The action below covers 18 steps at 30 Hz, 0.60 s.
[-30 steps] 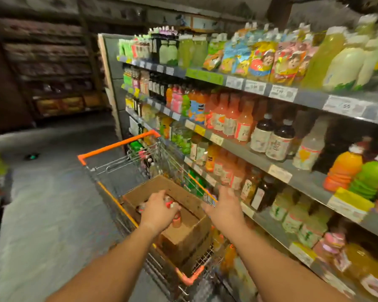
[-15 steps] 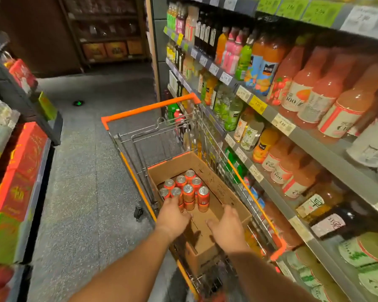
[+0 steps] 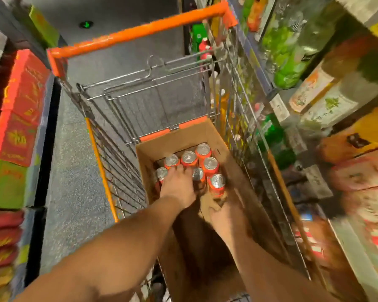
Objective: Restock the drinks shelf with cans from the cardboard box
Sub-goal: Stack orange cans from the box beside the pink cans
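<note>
Grey speckled shop aisle, drink shelves [image 3: 310, 88] on the right — orange-handled trolley [image 3: 140, 33] holds a cardboard box [image 3: 234, 166] with seven orange cans [image 3: 210, 164] visible. Left hand [image 3: 179, 186] rests on them, grip unclear; right hand [image 3: 227, 216] too blurred to tell.

Both forearms outstretched, left hand [image 3: 179, 188] forward, right hand [image 3: 227, 216] blurred.

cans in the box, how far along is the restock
Early or mid-job. Done: nothing certain; the near part of the cardboard box holds no cans. In hand: the left hand is down on the orange cans; the right hand is blurred beside them, grip unclear. Left: about seven cans remain boxed, none lifted toward the shelf.
</note>
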{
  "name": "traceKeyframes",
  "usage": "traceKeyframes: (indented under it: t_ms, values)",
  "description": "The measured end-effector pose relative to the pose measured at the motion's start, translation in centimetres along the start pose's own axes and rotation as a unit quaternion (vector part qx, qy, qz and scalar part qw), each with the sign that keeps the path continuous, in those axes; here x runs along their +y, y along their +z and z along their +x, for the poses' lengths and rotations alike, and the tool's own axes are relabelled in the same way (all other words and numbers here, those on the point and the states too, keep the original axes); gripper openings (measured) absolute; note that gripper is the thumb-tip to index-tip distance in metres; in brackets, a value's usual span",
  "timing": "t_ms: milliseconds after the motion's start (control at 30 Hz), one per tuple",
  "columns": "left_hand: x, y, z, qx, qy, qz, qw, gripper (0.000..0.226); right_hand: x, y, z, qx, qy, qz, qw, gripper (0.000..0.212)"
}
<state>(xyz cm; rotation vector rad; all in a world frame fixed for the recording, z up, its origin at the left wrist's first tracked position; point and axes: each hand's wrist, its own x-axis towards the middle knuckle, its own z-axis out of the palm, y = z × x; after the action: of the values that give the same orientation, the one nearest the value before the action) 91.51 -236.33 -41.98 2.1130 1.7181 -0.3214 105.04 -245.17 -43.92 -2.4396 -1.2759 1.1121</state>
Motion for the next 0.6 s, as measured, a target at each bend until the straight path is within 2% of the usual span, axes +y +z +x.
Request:
traceKeyframes:
  t_ms: [100, 167, 233, 300, 367, 500, 600]
  values:
    - [-0.7, 2.9, 4.6, -0.015, 0.039, 0.063, 0.997, 0.067, 0.4, 3.1, 3.4, 0.028, 0.013, 0.026, 0.999, 0.044]
    - [-1.3, 4.7, 6.7, -0.012, 0.084, 0.111, 0.99, 0.064, 0.0, 4.2, 5.0, 0.008, 0.052, 0.026, 0.998, 0.046]
    - [-1.8, 6.2, 8.2, 0.006, 0.133, 0.161, 0.978, 0.062, 0.1, 5.7, 6.7, 0.009, 0.085, 0.041, 0.995, 0.059]
    - [-2.3, 7.1, 9.1, 0.031, 0.161, 0.169, 0.972, 0.06, 0.0, 7.6, 8.0, 0.05, 0.117, 0.087, 0.988, 0.084]
    - [-2.4, 7.7, 9.8, 0.045, 0.161, 0.154, 0.974, 0.057, -0.6, 9.0, 8.8, 0.1, 0.155, 0.106, 0.977, 0.097]
    - [-2.2, 8.3, 10.3, 0.065, 0.142, 0.128, 0.979, 0.043, -1.4, 10.4, 10.2, 0.178, 0.177, 0.154, 0.956, 0.095]
    - [-2.3, 8.4, 10.2, 0.056, 0.138, 0.103, 0.983, 0.041, -1.7, 10.5, 10.5, 0.225, 0.174, 0.191, 0.94, 0.084]
